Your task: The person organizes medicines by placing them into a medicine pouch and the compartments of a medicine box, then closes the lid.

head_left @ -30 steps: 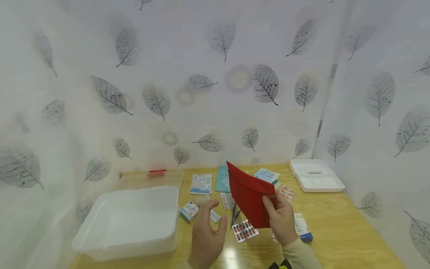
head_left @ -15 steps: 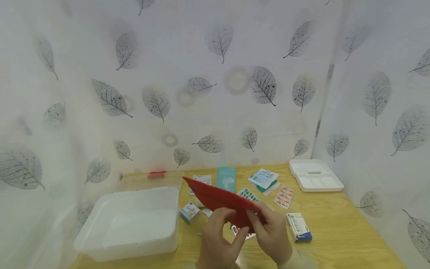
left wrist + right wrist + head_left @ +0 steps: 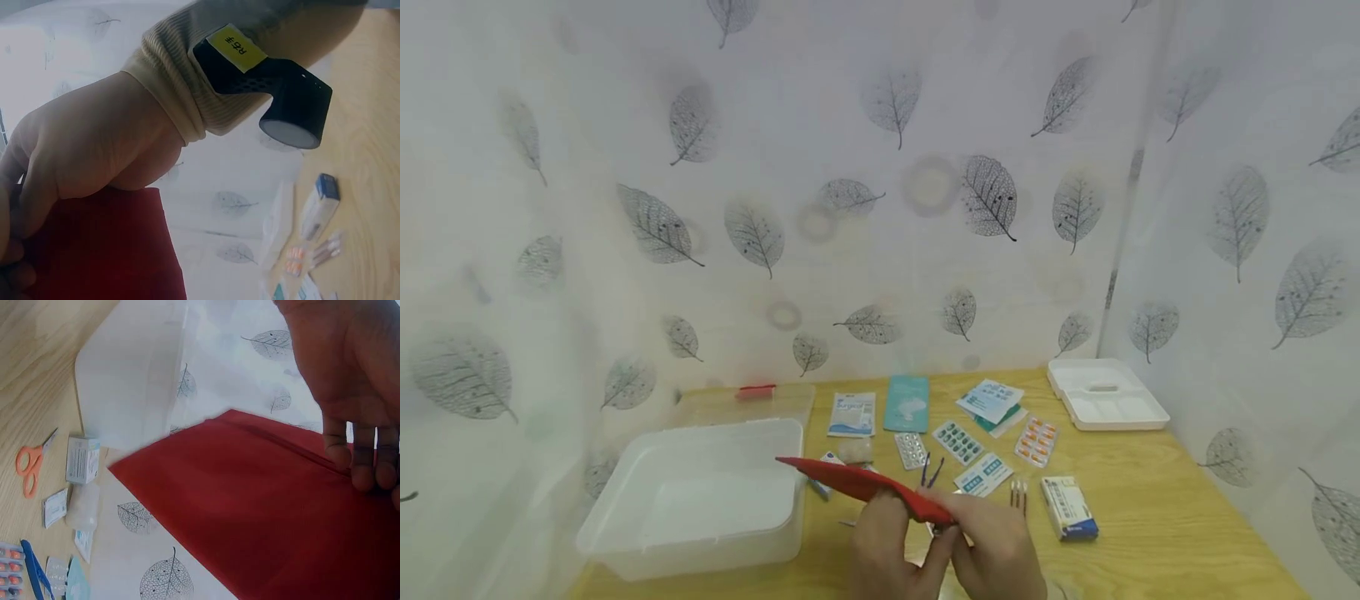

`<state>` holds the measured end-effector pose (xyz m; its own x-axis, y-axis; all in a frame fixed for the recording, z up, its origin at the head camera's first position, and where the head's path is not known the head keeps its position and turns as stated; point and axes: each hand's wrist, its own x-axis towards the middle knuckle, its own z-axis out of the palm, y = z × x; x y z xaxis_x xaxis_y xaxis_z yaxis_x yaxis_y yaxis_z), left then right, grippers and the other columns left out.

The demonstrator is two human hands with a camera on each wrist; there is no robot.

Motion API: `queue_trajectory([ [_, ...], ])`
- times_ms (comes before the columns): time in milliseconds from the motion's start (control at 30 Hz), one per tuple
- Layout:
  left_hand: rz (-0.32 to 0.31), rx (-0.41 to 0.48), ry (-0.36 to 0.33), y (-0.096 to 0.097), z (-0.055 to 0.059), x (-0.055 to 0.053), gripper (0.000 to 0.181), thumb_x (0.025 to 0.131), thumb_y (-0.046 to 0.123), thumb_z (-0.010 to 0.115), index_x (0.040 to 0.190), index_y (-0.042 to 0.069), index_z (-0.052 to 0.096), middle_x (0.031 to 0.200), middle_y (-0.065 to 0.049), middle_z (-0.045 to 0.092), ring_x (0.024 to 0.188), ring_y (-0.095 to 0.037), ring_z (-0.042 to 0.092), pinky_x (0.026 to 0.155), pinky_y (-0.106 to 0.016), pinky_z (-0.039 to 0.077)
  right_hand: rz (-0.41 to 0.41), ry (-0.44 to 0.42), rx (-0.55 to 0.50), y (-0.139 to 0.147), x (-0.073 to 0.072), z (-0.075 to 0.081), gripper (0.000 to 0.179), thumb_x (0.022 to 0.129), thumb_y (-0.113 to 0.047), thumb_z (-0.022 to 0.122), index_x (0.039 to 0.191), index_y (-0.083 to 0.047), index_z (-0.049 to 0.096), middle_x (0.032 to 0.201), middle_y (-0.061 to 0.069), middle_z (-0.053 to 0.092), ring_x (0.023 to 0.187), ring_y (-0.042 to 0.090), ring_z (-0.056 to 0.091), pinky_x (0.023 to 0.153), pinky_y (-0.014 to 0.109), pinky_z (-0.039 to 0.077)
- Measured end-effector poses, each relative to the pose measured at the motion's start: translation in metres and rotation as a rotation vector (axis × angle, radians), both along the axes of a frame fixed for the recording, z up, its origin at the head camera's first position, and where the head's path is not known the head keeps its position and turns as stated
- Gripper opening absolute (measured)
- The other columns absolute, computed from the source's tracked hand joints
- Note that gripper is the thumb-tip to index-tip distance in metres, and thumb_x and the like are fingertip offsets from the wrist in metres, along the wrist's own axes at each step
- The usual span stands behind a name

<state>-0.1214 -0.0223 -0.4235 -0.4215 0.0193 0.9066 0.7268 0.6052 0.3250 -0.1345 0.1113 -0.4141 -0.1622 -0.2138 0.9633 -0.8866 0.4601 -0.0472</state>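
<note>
A flat red fabric pouch is held up over the near part of the table, its far corner pointing left. My left hand grips its near edge, with the thumb meeting the right hand. At the right-hand corner my right hand pinches the pouch. The left wrist view shows the right hand above the red fabric. A seam or zip line runs along the pouch in the right wrist view, where another hand's fingertips touch it. The fingers' contact at the corner is partly hidden.
A translucent plastic bin stands left, a white tray back right. Between them lie blister packs, packets, blue tweezers and a medicine box. Orange-handled scissors lie on the table.
The left hand has come over from the left and taken hold of the pouch's edge. The pouch has swung down from steeply raised to nearly flat, its tip now further left.
</note>
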Motion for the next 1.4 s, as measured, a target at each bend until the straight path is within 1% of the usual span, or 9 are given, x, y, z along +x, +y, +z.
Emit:
queue_trajectory([
  [133, 0.008, -0.044, 0.071, -0.001, -0.002, -0.001, 0.028, 0.093, 0.041, 0.059, 0.088, 0.013, 0.061, 0.072, 0.006, 0.052, 0.062, -0.005, 0.046, 0.057, -0.017, 0.036, -0.009, -0.033, 0.015, 0.002, 0.002, -0.003, 0.027, 0.1, -0.015, 0.048, 0.101, 0.0, 0.071, 0.083, 0.004, 0.071, 0.07, 0.011, 0.067, 0.06, 0.02, 0.051],
  [267, -0.012, -0.06, 0.153, -0.001, -0.002, -0.004, 0.027, 0.095, 0.036, 0.056, 0.081, 0.013, 0.06, 0.07, 0.007, 0.052, 0.059, -0.006, 0.048, 0.055, -0.019, 0.038, -0.007, -0.054, 0.026, 0.003, 0.003, -0.006, 0.027, 0.1, -0.017, 0.049, 0.101, 0.0, 0.07, 0.085, 0.004, 0.071, 0.072, 0.011, 0.067, 0.062, 0.02, 0.052],
  [467, -0.045, -0.08, 0.174, -0.002, -0.001, -0.004, 0.029, 0.098, 0.031, 0.052, 0.075, 0.015, 0.059, 0.067, 0.007, 0.052, 0.057, -0.006, 0.048, 0.053, -0.017, 0.037, -0.004, -0.041, 0.034, 0.006, 0.002, -0.01, 0.026, 0.1, -0.018, 0.051, 0.099, -0.001, 0.071, 0.082, 0.003, 0.071, 0.069, 0.01, 0.066, 0.058, 0.02, 0.051],
  [567, -0.06, -0.088, 0.19, -0.002, -0.001, -0.005, 0.029, 0.099, 0.028, 0.051, 0.074, 0.015, 0.059, 0.068, 0.006, 0.052, 0.058, -0.008, 0.049, 0.052, -0.018, 0.037, 0.02, -0.047, 0.033, 0.007, 0.002, -0.012, 0.024, 0.099, -0.017, 0.052, 0.1, -0.001, 0.07, 0.082, 0.003, 0.07, 0.068, 0.009, 0.066, 0.058, 0.02, 0.051],
  [833, -0.127, -0.077, 0.054, -0.005, 0.0, 0.001, 0.017, 0.095, 0.022, 0.059, 0.079, 0.017, 0.06, 0.068, 0.011, 0.048, 0.061, 0.0, 0.043, 0.058, -0.009, 0.033, 0.119, -0.1, 0.05, 0.015, 0.004, -0.015, 0.027, 0.1, -0.014, 0.048, 0.11, 0.004, 0.066, 0.091, 0.005, 0.069, 0.078, 0.01, 0.066, 0.065, 0.021, 0.051],
  [967, -0.146, -0.084, 0.079, -0.005, 0.001, 0.0, 0.013, 0.094, 0.02, 0.06, 0.081, 0.017, 0.064, 0.069, 0.01, 0.052, 0.061, -0.001, 0.047, 0.058, -0.011, 0.036, 0.178, -0.1, 0.036, 0.015, 0.004, -0.014, 0.028, 0.101, -0.013, 0.045, 0.108, 0.005, 0.066, 0.092, 0.009, 0.069, 0.08, 0.014, 0.068, 0.067, 0.021, 0.053],
  [1100, -0.16, -0.106, 0.116, -0.005, 0.002, 0.0, 0.012, 0.093, 0.02, 0.061, 0.085, 0.016, 0.068, 0.072, 0.009, 0.058, 0.064, -0.003, 0.052, 0.058, -0.014, 0.041, 0.198, -0.127, 0.006, 0.015, 0.006, -0.013, 0.026, 0.101, -0.01, 0.045, 0.106, 0.004, 0.066, 0.092, 0.009, 0.07, 0.08, 0.016, 0.069, 0.068, 0.021, 0.053],
  [1233, -0.169, -0.136, 0.091, -0.006, 0.002, 0.001, 0.012, 0.094, 0.021, 0.062, 0.085, 0.016, 0.069, 0.074, 0.01, 0.059, 0.064, 0.0, 0.052, 0.06, -0.011, 0.04, 0.182, -0.194, -0.036, 0.017, 0.01, -0.015, 0.022, 0.098, -0.003, 0.047, 0.106, 0.002, 0.067, 0.091, 0.008, 0.07, 0.081, 0.016, 0.069, 0.071, 0.02, 0.053],
  [1400, -0.163, -0.148, 0.105, -0.006, 0.003, -0.001, 0.013, 0.093, 0.021, 0.064, 0.081, 0.017, 0.069, 0.072, 0.01, 0.061, 0.063, -0.001, 0.054, 0.061, -0.011, 0.042, 0.063, -0.221, -0.101, 0.019, 0.012, -0.02, 0.02, 0.095, 0.001, 0.05, 0.099, -0.001, 0.069, 0.083, 0.005, 0.07, 0.073, 0.012, 0.066, 0.066, 0.019, 0.051],
])
